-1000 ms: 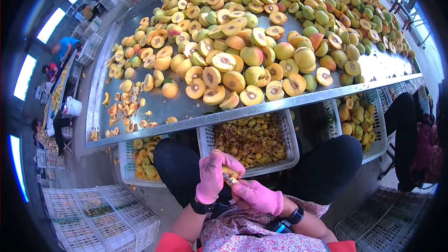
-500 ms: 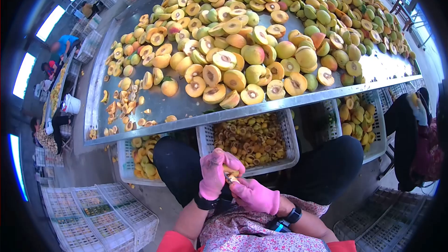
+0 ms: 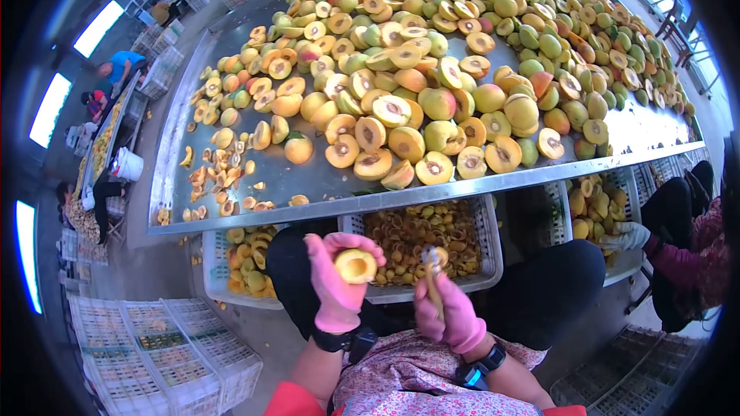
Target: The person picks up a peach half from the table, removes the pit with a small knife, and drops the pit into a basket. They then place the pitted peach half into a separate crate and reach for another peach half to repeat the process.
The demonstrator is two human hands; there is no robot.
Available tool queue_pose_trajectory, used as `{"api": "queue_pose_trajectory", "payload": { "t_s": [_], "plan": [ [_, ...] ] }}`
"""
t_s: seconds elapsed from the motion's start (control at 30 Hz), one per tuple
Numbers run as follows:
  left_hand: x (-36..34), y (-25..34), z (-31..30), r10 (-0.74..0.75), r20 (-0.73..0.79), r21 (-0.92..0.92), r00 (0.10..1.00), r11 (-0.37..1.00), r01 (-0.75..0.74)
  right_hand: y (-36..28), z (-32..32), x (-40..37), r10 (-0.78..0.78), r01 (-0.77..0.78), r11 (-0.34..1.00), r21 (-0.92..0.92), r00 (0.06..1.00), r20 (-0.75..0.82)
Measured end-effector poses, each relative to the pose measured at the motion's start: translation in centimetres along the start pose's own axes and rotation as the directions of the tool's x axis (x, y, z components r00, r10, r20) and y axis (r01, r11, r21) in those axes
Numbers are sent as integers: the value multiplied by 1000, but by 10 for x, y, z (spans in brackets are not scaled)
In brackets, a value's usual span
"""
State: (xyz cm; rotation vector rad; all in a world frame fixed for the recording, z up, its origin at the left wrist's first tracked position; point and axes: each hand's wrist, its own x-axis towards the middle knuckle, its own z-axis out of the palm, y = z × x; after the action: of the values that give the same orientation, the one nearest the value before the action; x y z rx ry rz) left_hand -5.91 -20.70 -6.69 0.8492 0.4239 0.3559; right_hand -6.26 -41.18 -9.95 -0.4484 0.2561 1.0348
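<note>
Seated at a metal-rimmed surface (image 3: 424, 191) heaped with fruit, a worker in pink gloves cups a halved stone fruit (image 3: 356, 266) in the left hand (image 3: 334, 293), fingers curled behind it and its hollowed yellow centre turned up. The right hand (image 3: 449, 316), closed around the handle of a metal-tipped tool (image 3: 436, 293), is raised just to the right, apart from the fruit; a small yellow-brown piece at the tool's tip is too blurred to identify. Both hands are on the near side of the surface, in front of a white plastic crate (image 3: 493, 266) filled with hollow fruit scraps. Beyond the rim, halved fruit (image 3: 405, 144) lies cut side up in the middle, with small scraps (image 3: 220, 173) scattered at left and a broad pile (image 3: 555, 38) stretching to the far right. At right, a co-worker's gloved hand (image 3: 628, 236) reaches to a crate of yellow fruit (image 3: 590, 208); at near left stand white slatted crates (image 3: 158, 354).
</note>
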Motion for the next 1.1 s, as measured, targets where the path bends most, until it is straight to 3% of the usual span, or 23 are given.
{"api": "queue_pose_trajectory", "payload": {
  "t_s": [0.03,0.07,0.13,0.2,0.23,0.27,0.3,0.4,0.43,0.5,0.57,0.63,0.7,0.8,0.9,0.93,1.0,1.03,1.07,1.1],
  "plan": [
    [-1,11,-9,80,13,50,997,995,-80,-3,-5,5,-3,5,1000,14,990,-140],
    [-2,27,-27,164,38,112,986,980,-167,-3,-16,8,14,-3,998,64,986,-168],
    [-9,58,-59,344,-137,194,929,929,-315,-3,-33,10,36,-17,994,110,984,-174],
    [-13,84,-111,426,-350,197,834,904,-379,-5,-22,10,17,-2,998,56,967,-255],
    [-12,97,-140,456,-265,193,850,888,-416,-5,-16,9,5,4,1000,31,955,-296],
    [-8,109,-161,559,-264,556,786,754,-350,-5,-8,9,-33,17,999,-48,938,-344],
    [-5,120,-156,653,-215,832,726,512,-214,-4,0,10,-75,27,992,-127,918,-389],
    [-5,129,-122,756,-11,908,654,281,-309,-2,4,13,-224,87,932,-352,900,-372],
    [2,129,-108,699,-8,892,715,328,-311,0,3,13,-265,107,900,-423,904,-336],
    [28,129,-72,576,18,858,817,411,-309,2,2,15,-184,33,898,-438,934,-307],
    [48,128,-35,363,149,913,920,307,-269,2,-1,15,-123,-19,893,-449,950,-285],
    [87,103,-23,284,233,869,930,368,-330,2,-5,14,-81,-54,888,-457,959,-271],
    [115,90,8,173,151,988,973,2,-154,0,-6,14,-86,-49,889,-455,959,-271],
    [149,63,26,70,67,996,995,45,-71,-6,-4,9,-94,-42,882,-469,960,-262],
    [177,42,12,12,190,929,982,321,-184,-7,-4,5,-74,-62,863,-501,966,-248],
    [163,52,36,-9,73,964,997,257,-68,-7,-5,5,-61,-71,854,-515,970,-235],
    [157,67,39,-122,8,983,992,184,14,-4,-8,3,-52,-63,833,-549,980,-191],
    [155,70,37,-175,-28,988,984,146,54,-3,-11,3,-116,-17,756,-654,980,-160],
    [148,63,29,-12,-44,951,999,305,46,0,-15,4,-174,25,664,-748,977,-122],
    [136,64,26,-42,18,875,999,485,4,1,-18,4,-227,64,558,-827,971,-78]
  ]
}}
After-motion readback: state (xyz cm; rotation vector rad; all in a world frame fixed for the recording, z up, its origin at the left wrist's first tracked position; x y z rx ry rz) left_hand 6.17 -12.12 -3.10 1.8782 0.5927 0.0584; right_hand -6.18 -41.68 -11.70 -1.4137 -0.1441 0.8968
